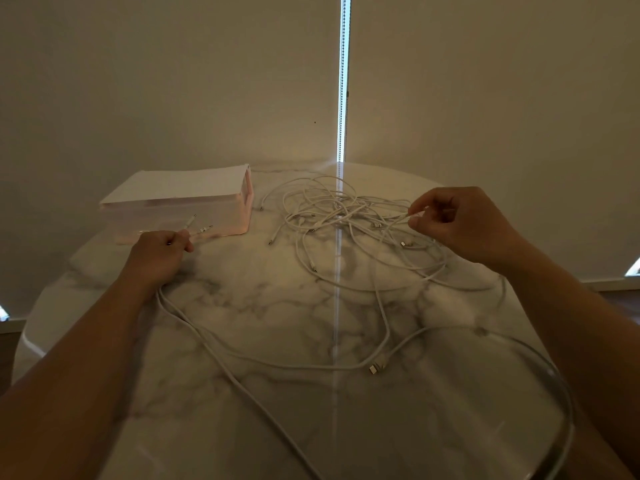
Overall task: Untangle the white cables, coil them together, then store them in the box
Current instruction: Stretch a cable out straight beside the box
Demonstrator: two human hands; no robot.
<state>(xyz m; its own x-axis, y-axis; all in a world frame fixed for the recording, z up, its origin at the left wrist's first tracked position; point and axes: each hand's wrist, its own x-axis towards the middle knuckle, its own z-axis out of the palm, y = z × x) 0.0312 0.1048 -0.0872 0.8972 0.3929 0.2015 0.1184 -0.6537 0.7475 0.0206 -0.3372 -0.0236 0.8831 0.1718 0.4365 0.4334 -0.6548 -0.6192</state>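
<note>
Left hand: placed left of centre, just in front of the box; its fingers are curled round two cable ends, whose plugs are pointed toward the box
Right hand: held at the right of centre, at the right edge of the tangle; one strand is pinched between thumb and fingertips
White cables: the main tangle is spread on the table at centre right, near the box but apart from it; long strands are trailed from the left hand across the lower frame and round in a wide loop at the lower right
Loose plug: laid on the table at lower centre, at a strand's end
Box: pale and translucent, set at the table's upper left, with a flat lid on top
Table: marbled and glossy, crossed by a bright reflected streak
Background: pale blinds, parted by a bright vertical gap at top centre
</note>
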